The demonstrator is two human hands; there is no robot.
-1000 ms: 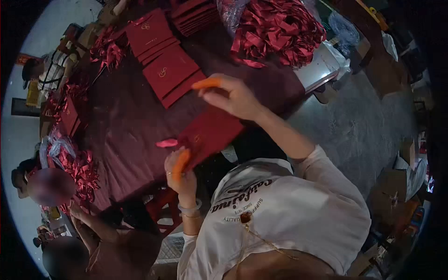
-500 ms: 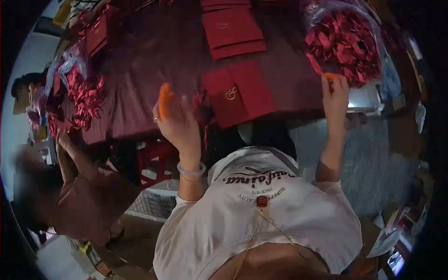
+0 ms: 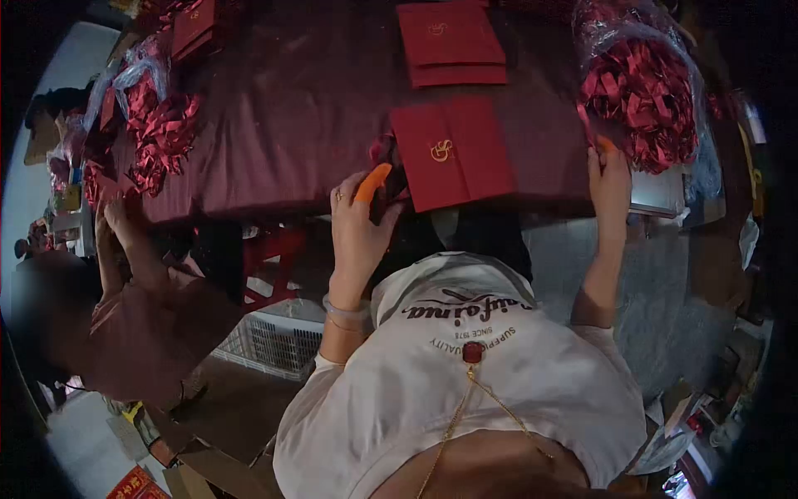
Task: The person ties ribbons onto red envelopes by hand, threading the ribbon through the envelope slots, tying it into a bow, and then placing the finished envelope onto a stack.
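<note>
A red folded card (image 3: 465,166) with a gold emblem lies near the table's front edge. Beside its left edge is my left hand (image 3: 359,245), fingers apart and thumb close to the card's lower corner. An orange finger cot (image 3: 374,183) covers one of its fingers. A dark red ribbon bow (image 3: 382,150) shows at the card's left side, just past those fingertips. At the right, my right hand (image 3: 612,179) pinches the end of a red ribbon (image 3: 587,125) that hangs from a large bunch of ribbons (image 3: 644,100). This hand also wears orange on a finger.
More red cards (image 3: 453,46) are stacked behind the nearest card. Far left, another person's hands (image 3: 116,220) work beside a second ribbon bunch (image 3: 162,137). A white plastic basket (image 3: 270,345) and a red stool (image 3: 270,258) stand below the dark red tablecloth (image 3: 283,116).
My left hand has moved right, in to the card's left edge. The right hand remains at the ribbon bunch. The whole view has shifted a little.
</note>
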